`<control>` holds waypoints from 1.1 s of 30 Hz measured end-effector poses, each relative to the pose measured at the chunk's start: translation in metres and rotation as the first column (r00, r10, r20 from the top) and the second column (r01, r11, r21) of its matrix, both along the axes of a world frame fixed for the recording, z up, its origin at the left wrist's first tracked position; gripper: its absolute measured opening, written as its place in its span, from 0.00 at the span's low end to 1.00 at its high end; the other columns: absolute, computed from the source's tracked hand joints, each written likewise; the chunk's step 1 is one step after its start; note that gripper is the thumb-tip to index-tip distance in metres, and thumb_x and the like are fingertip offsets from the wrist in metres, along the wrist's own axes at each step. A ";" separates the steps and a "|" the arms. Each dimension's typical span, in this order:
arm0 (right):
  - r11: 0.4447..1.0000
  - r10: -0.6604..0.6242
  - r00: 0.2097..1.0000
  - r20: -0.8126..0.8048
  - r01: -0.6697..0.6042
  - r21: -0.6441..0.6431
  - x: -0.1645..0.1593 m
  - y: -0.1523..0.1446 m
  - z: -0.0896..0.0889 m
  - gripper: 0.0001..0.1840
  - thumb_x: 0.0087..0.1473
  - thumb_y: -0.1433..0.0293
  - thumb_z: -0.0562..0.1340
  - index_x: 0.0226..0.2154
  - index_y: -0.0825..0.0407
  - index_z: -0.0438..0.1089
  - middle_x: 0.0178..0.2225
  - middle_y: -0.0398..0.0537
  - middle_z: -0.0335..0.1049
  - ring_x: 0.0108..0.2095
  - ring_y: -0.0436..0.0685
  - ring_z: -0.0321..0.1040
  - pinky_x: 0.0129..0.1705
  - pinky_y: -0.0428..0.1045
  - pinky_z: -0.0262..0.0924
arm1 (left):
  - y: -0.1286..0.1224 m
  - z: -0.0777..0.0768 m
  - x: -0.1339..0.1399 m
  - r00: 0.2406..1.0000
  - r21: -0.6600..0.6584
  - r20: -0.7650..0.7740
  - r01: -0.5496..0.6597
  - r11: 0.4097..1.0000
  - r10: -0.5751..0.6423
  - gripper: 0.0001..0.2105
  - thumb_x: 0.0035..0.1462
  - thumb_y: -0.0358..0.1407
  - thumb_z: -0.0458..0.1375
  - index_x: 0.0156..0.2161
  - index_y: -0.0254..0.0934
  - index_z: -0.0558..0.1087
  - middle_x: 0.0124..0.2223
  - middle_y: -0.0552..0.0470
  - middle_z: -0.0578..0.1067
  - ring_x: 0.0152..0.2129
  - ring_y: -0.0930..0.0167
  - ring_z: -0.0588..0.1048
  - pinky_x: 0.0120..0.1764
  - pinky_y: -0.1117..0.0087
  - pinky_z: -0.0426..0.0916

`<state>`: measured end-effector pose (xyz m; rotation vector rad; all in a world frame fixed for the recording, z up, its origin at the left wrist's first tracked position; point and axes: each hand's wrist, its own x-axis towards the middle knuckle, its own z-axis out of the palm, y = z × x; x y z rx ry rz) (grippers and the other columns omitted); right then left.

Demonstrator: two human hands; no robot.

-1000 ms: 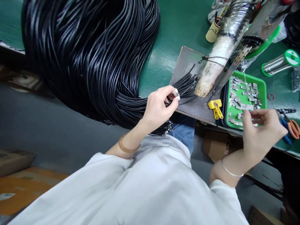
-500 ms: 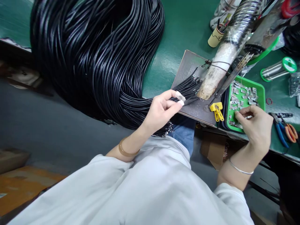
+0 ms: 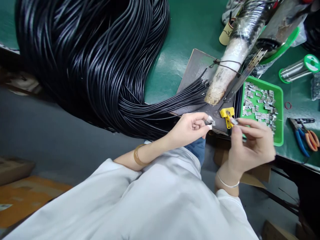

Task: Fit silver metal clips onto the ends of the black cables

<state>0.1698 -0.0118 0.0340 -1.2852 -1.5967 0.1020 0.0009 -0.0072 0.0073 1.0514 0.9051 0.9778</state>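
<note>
My left hand (image 3: 191,128) is closed in a pinch, with white tape on its thumb and index fingertips. The dark end of a black cable (image 3: 209,123) shows between them. Facing it, my right hand (image 3: 252,140) pinches a small silver metal connector (image 3: 234,122) between thumb and fingers, apart from the cable end. Behind my left hand, a thick bundle of black cables (image 3: 130,83) runs onto a dark board (image 3: 192,65), their stripped ends fanned out. A yellow clip (image 3: 227,115) sits at the board's edge, just beyond the connector.
A green tray (image 3: 280,113) of small metal connectors stands right of the board. A white, plastic-wrapped tube (image 3: 225,73) slants over the board beside a metal strip (image 3: 246,75). Farther right are a solder spool (image 3: 295,71), blue-handled pliers (image 3: 301,141) and orange-handled cutters (image 3: 311,140).
My right hand has come left out of the green tray with a metal connector. My left hand has moved right, away from the fanned cable ends, towards it. The view has shifted slightly.
</note>
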 end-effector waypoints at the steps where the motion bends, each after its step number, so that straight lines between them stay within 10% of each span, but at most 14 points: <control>1: 0.999 0.036 0.999 -0.006 -0.036 -0.016 -0.003 -0.001 -0.004 0.04 0.52 0.73 0.68 0.31 0.49 0.73 0.35 0.45 0.77 0.39 0.56 0.76 0.41 0.55 0.73 | 0.001 0.000 0.001 0.999 0.043 -0.041 -0.027 0.999 0.029 0.08 0.58 0.36 0.60 0.38 0.33 0.69 0.22 0.57 0.72 0.18 0.81 0.67 0.24 0.80 0.60; 14: 0.913 0.225 0.927 -0.300 -0.308 -0.268 -0.004 0.006 -0.022 0.01 0.54 0.71 0.67 0.33 0.50 0.75 0.39 0.46 0.76 0.41 0.52 0.75 0.37 0.48 0.73 | 0.008 0.006 0.003 0.998 0.143 -0.022 -0.049 0.988 0.053 0.07 0.56 0.33 0.61 0.34 0.30 0.77 0.26 0.53 0.75 0.23 0.78 0.72 0.28 0.79 0.68; 25: 0.946 0.300 0.952 0.063 -0.288 -0.152 0.005 0.004 -0.017 0.09 0.54 0.77 0.66 0.37 0.48 0.76 0.40 0.45 0.78 0.41 0.52 0.75 0.46 0.52 0.72 | 0.004 0.002 0.004 0.929 0.381 -0.333 -0.025 0.924 0.163 0.07 0.58 0.32 0.58 0.32 0.31 0.77 0.28 0.52 0.76 0.25 0.78 0.69 0.29 0.77 0.63; 33: 0.907 0.218 0.862 -0.458 -0.352 -0.230 -0.007 0.003 -0.030 0.03 0.53 0.73 0.67 0.33 0.49 0.76 0.40 0.45 0.76 0.40 0.51 0.75 0.40 0.48 0.72 | 0.000 -0.001 0.001 0.934 0.564 -0.231 -0.100 0.820 0.273 0.05 0.59 0.31 0.59 0.38 0.32 0.77 0.33 0.50 0.79 0.24 0.79 0.68 0.28 0.77 0.62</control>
